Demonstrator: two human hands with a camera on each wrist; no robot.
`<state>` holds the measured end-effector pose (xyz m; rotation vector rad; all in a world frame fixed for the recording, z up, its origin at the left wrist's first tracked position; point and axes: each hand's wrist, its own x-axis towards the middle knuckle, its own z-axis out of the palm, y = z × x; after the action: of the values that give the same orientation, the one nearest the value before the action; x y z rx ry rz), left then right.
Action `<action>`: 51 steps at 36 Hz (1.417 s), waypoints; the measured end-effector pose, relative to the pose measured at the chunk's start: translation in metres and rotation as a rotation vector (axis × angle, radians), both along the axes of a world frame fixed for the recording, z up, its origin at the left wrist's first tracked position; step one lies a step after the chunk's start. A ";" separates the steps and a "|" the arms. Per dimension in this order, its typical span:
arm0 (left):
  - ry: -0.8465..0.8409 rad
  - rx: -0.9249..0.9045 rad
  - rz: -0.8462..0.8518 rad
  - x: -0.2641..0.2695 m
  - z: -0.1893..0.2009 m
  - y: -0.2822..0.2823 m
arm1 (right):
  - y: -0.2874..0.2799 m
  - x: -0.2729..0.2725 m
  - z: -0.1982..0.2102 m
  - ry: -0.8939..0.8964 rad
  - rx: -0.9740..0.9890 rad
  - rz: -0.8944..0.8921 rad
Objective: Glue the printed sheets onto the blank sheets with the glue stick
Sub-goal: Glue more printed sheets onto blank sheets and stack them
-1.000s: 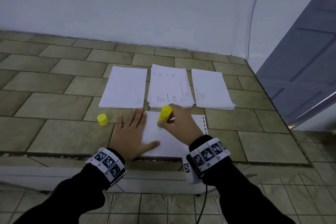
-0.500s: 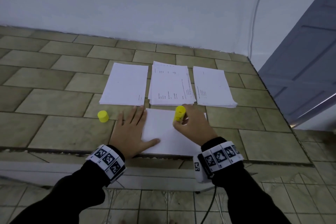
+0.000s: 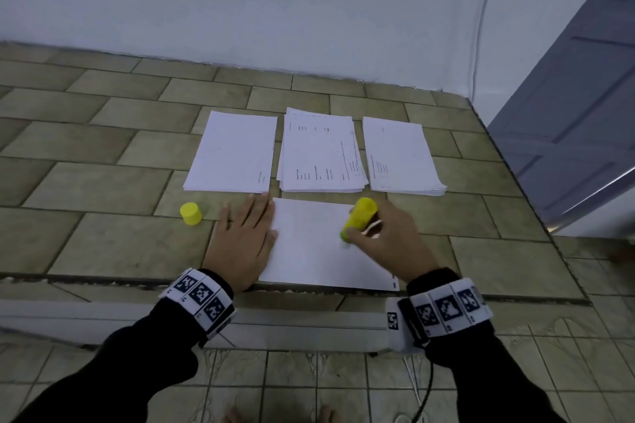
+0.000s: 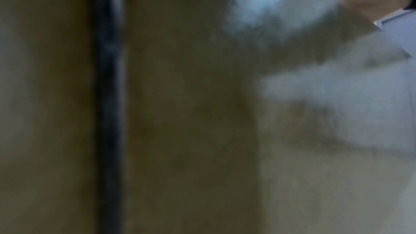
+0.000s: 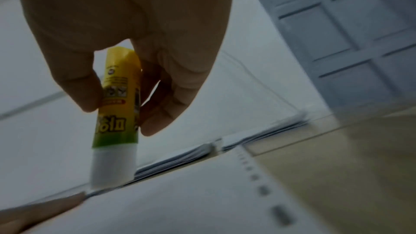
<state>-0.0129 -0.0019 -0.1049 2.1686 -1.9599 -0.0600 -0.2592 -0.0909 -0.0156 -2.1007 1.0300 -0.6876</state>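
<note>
1. Change: the right hand [image 3: 388, 237] and its glue stick [image 3: 359, 218] have moved from over the sheet's middle towards its right side; the left hand [image 3: 245, 237] has stayed put.
2. Glue stick: yellow barrel shading to green, white glue end [image 5: 112, 168] pointing down at the sheet, top tilted away from the person. The right hand's grip is closed round the barrel, thumb on one side, fingers [image 5: 171, 99] on the other.
3. Sheet [image 3: 316, 244]: white, single, lying flat at the near edge of the tiled desk [image 3: 103, 154], a row of dark marks along its right edge.
4. Left hand: flat, fingers straight, pressing on the sheet's left edge, holding nothing.
5. Cap [image 3: 190, 213]: yellow, standing on the tiles left of the left hand, apart from it.
6. Three paper stacks beyond the sheet: left stack [image 3: 233, 151] nearly blank, middle stack [image 3: 319, 151] printed, right stack [image 3: 400, 154] lightly printed.
7. Grey door [image 3: 577, 106] at right; white wall [image 3: 275, 3] behind. Left wrist view too blurred to read.
</note>
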 end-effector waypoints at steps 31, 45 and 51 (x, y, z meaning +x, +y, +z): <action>-0.014 0.054 0.030 -0.002 0.003 0.001 | -0.002 -0.044 -0.003 0.057 -0.037 0.198; 0.013 0.049 0.034 -0.005 0.003 -0.001 | 0.005 -0.014 0.007 -0.069 0.051 0.229; 0.041 0.039 0.013 -0.005 0.006 0.000 | 0.024 0.044 0.005 -0.028 0.061 0.421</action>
<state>-0.0183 -0.0019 -0.0990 2.1863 -1.9381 -0.1408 -0.2154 -0.0672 -0.0110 -2.1519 0.5557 -0.4655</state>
